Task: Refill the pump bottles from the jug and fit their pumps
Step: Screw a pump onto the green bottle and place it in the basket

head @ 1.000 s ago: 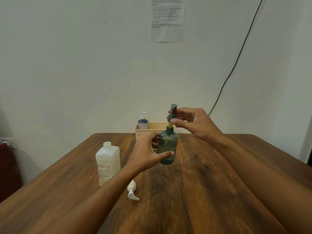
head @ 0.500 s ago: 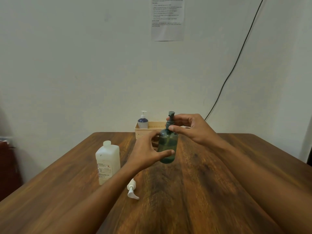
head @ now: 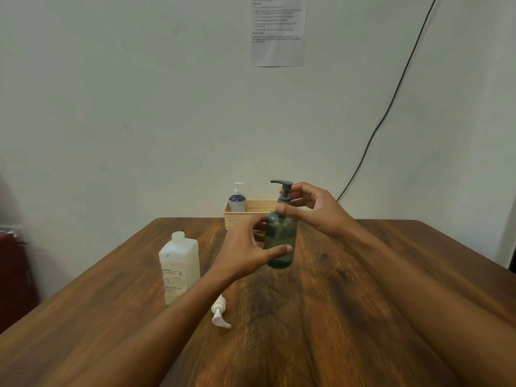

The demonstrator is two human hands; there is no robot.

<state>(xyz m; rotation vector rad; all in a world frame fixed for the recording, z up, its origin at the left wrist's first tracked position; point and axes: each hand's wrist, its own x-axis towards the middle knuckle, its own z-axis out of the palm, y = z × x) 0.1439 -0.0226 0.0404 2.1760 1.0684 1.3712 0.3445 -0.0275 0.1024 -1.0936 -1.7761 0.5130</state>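
Jug [head: 178, 270]: white, upright on the desk [head: 279, 344], at nine o'clock of the green bottle, apart from both hands.
White pump [head: 219, 314]: lying loose on the desk at seven o'clock of the green bottle, beside the left forearm.
Left hand [head: 245, 250]: fingers and thumb wrapped round the green bottle's body, gripping it.
Small bottle [head: 237, 198]: pump fitted, standing in the basket [head: 257, 212] at the desk's far edge.
Green bottle [head: 280, 241]: upright; I cannot tell whether its base touches the desk.
Dark pump [head: 284, 191]: seated in the bottle's neck, spout pointing to nine o'clock.
Right hand [head: 310, 209]: thumb and fingers pinching the pump's collar.
Key relation: pump and bottle share one vertical axis; the collar sits at twelve o'clock of the body, nearer the right hand.
Next, likely: twist the collar tight while the left hand steadies the bottle.
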